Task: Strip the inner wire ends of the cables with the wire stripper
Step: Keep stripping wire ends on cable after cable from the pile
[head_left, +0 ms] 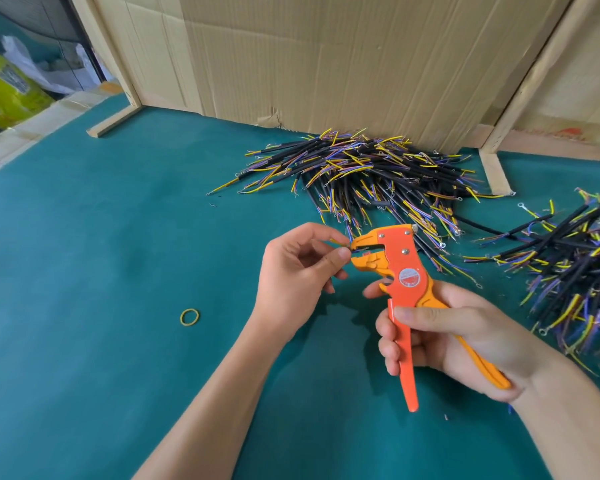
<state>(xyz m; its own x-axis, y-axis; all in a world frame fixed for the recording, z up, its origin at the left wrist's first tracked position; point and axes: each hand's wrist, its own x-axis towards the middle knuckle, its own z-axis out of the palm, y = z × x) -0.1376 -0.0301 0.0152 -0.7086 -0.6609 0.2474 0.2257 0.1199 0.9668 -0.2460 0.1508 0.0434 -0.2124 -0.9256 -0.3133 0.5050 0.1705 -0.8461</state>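
My right hand (440, 337) grips the handles of an orange wire stripper (400, 271), its jaws pointing left. My left hand (298, 271) pinches a short cable between thumb and fingers and holds its thin wire ends (340, 243) at the stripper's jaws. Most of that cable is hidden by my fingers. A large pile of black cables (368, 174) with yellow, blue and purple inner wires lies behind the stripper. A second pile (575, 265) lies at the right.
The work surface is a green mat (118, 271). A yellow rubber band (189, 317) lies on it left of my left forearm. A cardboard wall (326, 64) with wooden strips stands behind the cables. Bags and a green box sit far left.
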